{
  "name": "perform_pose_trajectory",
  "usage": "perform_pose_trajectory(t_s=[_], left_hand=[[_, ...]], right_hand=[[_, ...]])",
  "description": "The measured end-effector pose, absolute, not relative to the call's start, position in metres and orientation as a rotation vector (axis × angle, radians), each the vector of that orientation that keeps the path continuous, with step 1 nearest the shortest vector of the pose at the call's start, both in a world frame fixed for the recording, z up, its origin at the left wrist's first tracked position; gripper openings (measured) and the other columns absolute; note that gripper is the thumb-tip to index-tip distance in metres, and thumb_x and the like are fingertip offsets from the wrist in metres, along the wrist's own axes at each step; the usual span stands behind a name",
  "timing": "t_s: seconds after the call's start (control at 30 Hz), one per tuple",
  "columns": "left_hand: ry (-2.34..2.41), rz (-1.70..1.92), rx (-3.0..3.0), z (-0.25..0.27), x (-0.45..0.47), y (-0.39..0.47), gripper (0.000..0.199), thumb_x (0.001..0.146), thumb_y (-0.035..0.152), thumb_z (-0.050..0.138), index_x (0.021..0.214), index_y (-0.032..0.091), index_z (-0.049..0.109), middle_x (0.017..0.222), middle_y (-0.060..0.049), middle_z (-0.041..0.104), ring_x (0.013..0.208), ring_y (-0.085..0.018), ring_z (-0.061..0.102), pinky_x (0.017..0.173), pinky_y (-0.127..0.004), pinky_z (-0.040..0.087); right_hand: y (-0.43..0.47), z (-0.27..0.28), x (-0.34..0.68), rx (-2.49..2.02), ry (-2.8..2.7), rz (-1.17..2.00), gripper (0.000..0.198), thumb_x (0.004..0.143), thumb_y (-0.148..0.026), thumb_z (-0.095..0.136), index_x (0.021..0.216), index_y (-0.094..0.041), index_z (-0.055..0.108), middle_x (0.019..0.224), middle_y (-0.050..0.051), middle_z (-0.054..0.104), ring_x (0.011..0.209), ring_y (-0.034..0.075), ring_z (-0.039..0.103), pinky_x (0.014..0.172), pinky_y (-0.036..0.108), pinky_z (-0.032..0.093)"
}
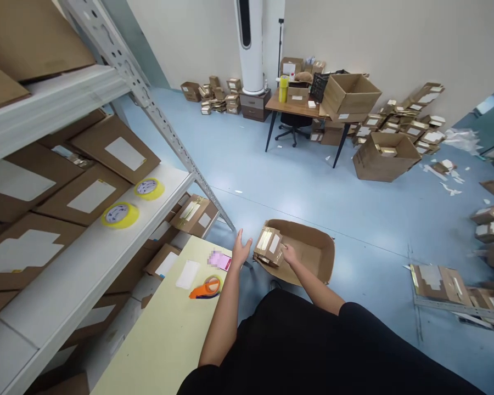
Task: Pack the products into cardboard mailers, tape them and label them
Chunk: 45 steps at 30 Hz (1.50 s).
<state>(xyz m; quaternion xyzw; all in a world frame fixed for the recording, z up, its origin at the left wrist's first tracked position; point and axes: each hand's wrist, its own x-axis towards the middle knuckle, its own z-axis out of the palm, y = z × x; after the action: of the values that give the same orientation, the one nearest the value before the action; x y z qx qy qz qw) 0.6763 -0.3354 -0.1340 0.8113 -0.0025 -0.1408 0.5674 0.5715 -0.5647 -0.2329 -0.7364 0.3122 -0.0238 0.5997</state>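
Observation:
My left hand is raised just left of a small taped cardboard box, fingers apart and holding nothing. My right hand grips that small box at its right side, with the fingertips partly hidden. Clear tape and a white label show on the box. It sits at the left end of a larger open carton, low in front of me; whether it rests on the carton's bottom I cannot tell.
At my left, a pale yellow table bears an orange tape dispenser, a white paper and a pink card. Beyond stands a metal shelf with boxes and two yellow tape rolls. A desk stands farther back.

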Motion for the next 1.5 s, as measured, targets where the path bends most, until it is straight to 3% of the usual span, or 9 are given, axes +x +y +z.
perform_pose_trajectory(t_s=[0.13, 0.27, 0.57, 0.83, 1.1, 1.3, 1.5], left_hand=[[0.107, -0.291, 1.898, -0.127, 0.670, -0.314, 0.071, 0.092, 0.048, 0.069, 0.155, 0.023, 0.047, 0.163, -0.013, 0.045, 0.148, -0.031, 0.044, 0.121, -0.043, 0.036], [0.231, -0.264, 1.867, -0.126, 0.653, -0.289, 0.069, 0.091, 0.048, 0.069, 0.153, 0.022, 0.050, 0.160, -0.016, 0.047, 0.141, -0.033, 0.052, 0.117, -0.046, 0.041], [0.307, -0.053, 1.763, -0.108, 0.595, -0.189, 0.065, 0.092, 0.047, 0.068, 0.151, 0.024, 0.053, 0.159, -0.013, 0.049, 0.144, -0.031, 0.050, 0.119, -0.045, 0.040], [0.449, 0.166, 1.659, -0.087, 0.519, -0.065, 0.059, 0.092, 0.050, 0.067, 0.146, 0.026, 0.058, 0.158, -0.011, 0.052, 0.142, -0.032, 0.051, 0.117, -0.044, 0.043], [0.568, 0.365, 1.582, -0.090, 0.444, 0.027, 0.058, 0.093, 0.053, 0.065, 0.145, 0.027, 0.059, 0.155, -0.012, 0.054, 0.141, -0.031, 0.053, 0.116, -0.045, 0.044], [0.659, 0.411, 1.549, -0.100, 0.418, 0.047, 0.054, 0.096, 0.051, 0.062, 0.144, 0.026, 0.059, 0.153, -0.011, 0.057, 0.138, -0.027, 0.056, 0.118, -0.042, 0.042], [0.702, 0.349, 1.537, -0.127, 0.408, 0.007, 0.049, 0.094, 0.049, 0.063, 0.133, 0.020, 0.066, 0.141, -0.015, 0.065, 0.132, -0.027, 0.061, 0.114, -0.043, 0.046]], right_hand=[[-0.569, -0.213, 0.603, -1.650, 0.723, -0.096, 0.043, 0.083, -0.043, 0.062, 0.118, -0.022, 0.073, 0.120, 0.010, 0.076, 0.113, 0.028, 0.069, 0.102, 0.042, 0.053], [-0.548, -0.178, 0.638, -1.621, 0.553, -0.116, 0.042, 0.085, -0.043, 0.063, 0.121, -0.023, 0.072, 0.121, 0.008, 0.076, 0.115, 0.027, 0.069, 0.104, 0.042, 0.053], [-0.424, -0.120, 0.642, -1.583, 0.213, -0.061, 0.051, 0.087, -0.046, 0.063, 0.130, -0.020, 0.068, 0.132, 0.014, 0.072, 0.125, 0.029, 0.066, 0.109, 0.047, 0.050], [-0.287, -0.104, 0.603, -1.642, -0.038, 0.075, 0.054, 0.086, -0.050, 0.065, 0.132, -0.021, 0.068, 0.133, 0.013, 0.072, 0.125, 0.031, 0.066, 0.112, 0.051, 0.049], [-0.172, -0.087, 0.552, -1.661, -0.284, 0.240, 0.052, 0.090, -0.046, 0.063, 0.138, -0.027, 0.064, 0.146, 0.010, 0.063, 0.132, 0.030, 0.061, 0.107, 0.046, 0.052], [-0.154, -0.091, 0.543, -1.710, -0.313, 0.295, 0.052, 0.089, -0.045, 0.064, 0.138, -0.027, 0.064, 0.145, 0.010, 0.063, 0.132, 0.029, 0.059, 0.099, 0.042, 0.056], [-0.197, -0.147, 0.572, -1.826, -0.222, 0.307, 0.048, 0.084, -0.039, 0.062, 0.127, -0.021, 0.069, 0.131, 0.012, 0.071, 0.122, 0.028, 0.065, 0.106, 0.044, 0.052]])
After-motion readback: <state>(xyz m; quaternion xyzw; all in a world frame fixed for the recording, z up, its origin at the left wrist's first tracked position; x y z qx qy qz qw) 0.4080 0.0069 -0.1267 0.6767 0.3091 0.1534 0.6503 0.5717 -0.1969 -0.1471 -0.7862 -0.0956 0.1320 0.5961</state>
